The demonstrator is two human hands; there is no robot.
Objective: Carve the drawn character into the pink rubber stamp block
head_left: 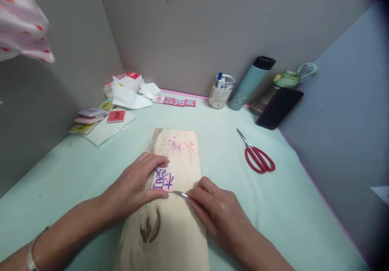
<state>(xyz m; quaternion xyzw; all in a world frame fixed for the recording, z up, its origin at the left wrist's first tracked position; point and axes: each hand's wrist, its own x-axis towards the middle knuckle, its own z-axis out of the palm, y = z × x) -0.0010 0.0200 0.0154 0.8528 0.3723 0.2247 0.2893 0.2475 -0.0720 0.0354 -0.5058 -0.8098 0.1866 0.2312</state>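
Observation:
A small pink square block [163,179] with purple Chinese characters lies on a wooden board [179,230]. My left hand [142,180] grips it from the left, thumb at its near edge and fingers at the far edge. My right hand [217,206] is closed around a craft knife [182,194], its handle mostly hidden in the fingers. The blade tip points left and meets, or nearly meets, the block's near right corner. Pink and purple shavings [179,144] are scattered on the far part of the board.
Red-handled scissors [259,159] lie to the right. Behind stand a pen jar [221,91], a teal flask [252,82], a green bottle [267,92] and a leaning phone [279,108]. Carved character pieces [179,101], tissues [129,97] and packaged blocks [91,115] sit at back left.

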